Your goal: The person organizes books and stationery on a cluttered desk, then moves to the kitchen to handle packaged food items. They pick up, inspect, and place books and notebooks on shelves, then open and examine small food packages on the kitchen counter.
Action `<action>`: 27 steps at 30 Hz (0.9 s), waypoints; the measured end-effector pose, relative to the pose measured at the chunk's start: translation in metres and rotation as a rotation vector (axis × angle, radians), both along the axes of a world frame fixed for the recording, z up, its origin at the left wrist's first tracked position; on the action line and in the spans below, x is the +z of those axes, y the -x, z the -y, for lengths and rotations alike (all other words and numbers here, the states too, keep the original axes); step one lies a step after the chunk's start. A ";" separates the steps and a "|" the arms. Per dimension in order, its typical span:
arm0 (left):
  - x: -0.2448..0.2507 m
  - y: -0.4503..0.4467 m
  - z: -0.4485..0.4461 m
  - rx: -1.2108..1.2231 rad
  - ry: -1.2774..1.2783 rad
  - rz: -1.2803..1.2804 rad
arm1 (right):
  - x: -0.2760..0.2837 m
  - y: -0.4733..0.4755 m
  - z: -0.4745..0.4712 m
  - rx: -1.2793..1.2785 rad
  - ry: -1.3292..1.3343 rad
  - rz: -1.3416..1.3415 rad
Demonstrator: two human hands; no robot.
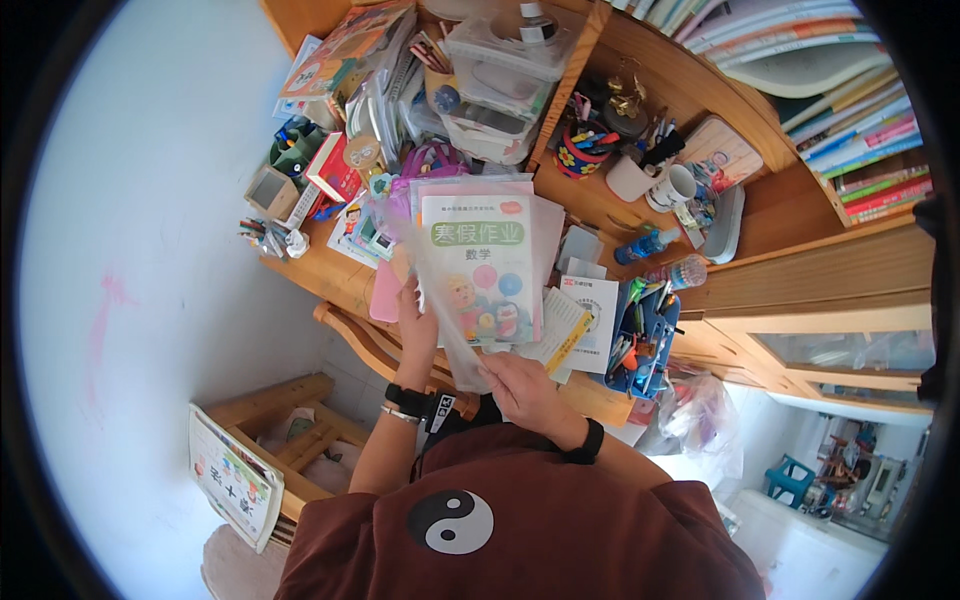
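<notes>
A thin workbook (484,292) with cartoon figures and printed writing on its cover lies over the desk, partly under clear film. Along its left side stands the folded-back edge of a translucent plastic cover (442,315). My left hand (418,326) grips this cover at the left, its fingertips partly hidden behind the plastic. Near the workbook's bottom, my right hand (521,386) pinches the cover's lower corner between thumb and fingers. Other sheets, pinkish and clear, show from beneath the workbook at its top and right.
A blue desk organizer (645,345) full of pens stands to the right, beside a white printed booklet (592,322). Behind are a purple bag (431,161), clear plastic boxes (502,82), a flowered pen cup (579,154) and a white mug (671,187). A wooden chair (360,337) adjoins the desk.
</notes>
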State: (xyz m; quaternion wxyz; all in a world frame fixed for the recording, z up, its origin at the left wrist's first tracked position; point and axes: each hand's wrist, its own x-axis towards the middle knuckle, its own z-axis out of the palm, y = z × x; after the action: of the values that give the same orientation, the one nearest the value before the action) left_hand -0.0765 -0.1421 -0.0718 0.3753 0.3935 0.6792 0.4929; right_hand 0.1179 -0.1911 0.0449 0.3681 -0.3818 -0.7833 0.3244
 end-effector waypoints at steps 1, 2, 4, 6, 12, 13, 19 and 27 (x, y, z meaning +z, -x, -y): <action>0.003 0.003 0.001 -0.019 -0.003 0.333 | 0.004 -0.004 0.001 0.021 0.088 -0.033; 0.008 0.005 0.003 -0.025 0.017 0.675 | 0.004 -0.008 0.002 0.051 0.177 -0.054; 0.018 0.007 0.003 0.016 -0.024 0.719 | -0.007 -0.016 -0.003 -0.114 0.478 -0.332; 0.025 0.007 0.004 0.009 -0.010 0.686 | -0.029 -0.027 -0.013 -0.249 0.747 -0.666; 0.010 0.005 0.000 -0.059 0.113 0.180 | -0.110 -0.057 -0.049 -0.584 0.094 0.335; 0.004 0.007 -0.002 -0.074 0.100 0.131 | -0.117 -0.057 -0.056 -0.583 0.192 0.213; -0.016 0.010 -0.005 -0.135 0.096 -0.098 | -0.104 -0.045 -0.080 -0.751 0.535 0.034; -0.033 0.026 -0.005 -0.138 -0.309 0.032 | -0.005 -0.071 -0.039 -0.332 0.227 0.132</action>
State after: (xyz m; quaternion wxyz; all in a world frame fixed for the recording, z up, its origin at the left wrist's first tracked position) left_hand -0.1025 -0.1372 -0.1045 0.3541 0.4843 0.5605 0.5709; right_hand 0.1893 -0.1523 0.0399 0.3189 -0.5650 -0.6905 0.3199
